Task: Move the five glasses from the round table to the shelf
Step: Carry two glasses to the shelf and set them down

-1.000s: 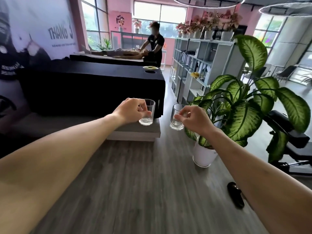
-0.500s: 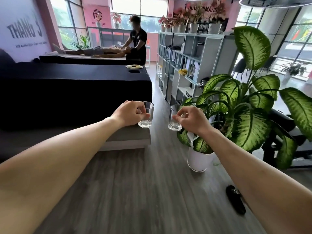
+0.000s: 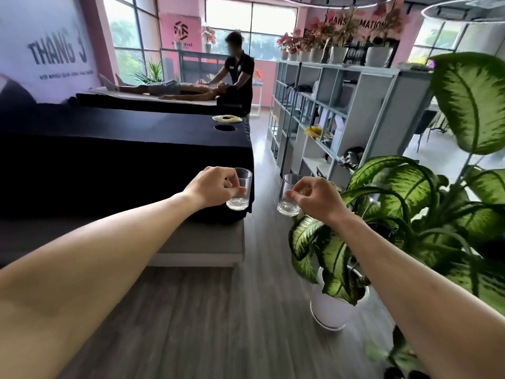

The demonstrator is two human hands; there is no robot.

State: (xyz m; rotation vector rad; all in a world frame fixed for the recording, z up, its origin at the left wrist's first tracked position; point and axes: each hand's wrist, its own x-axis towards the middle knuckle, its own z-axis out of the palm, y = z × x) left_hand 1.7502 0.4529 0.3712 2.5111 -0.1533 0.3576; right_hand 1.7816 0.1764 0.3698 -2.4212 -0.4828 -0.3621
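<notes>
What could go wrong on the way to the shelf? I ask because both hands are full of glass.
Each hand pinches a bare glass near its rim with the fingertips only: the left hand holds the left glass, the right hand the right glass, so a slip seems possible. The potted plant has leaves spreading close beside the right arm and could brush it. With no free hand, steadying against the black massage bed on the left would be hard.

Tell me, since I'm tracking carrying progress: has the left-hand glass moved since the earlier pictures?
Yes. The glass in the left hand has advanced toward the grey shelf, now alongside the black massage bed's end.
</notes>
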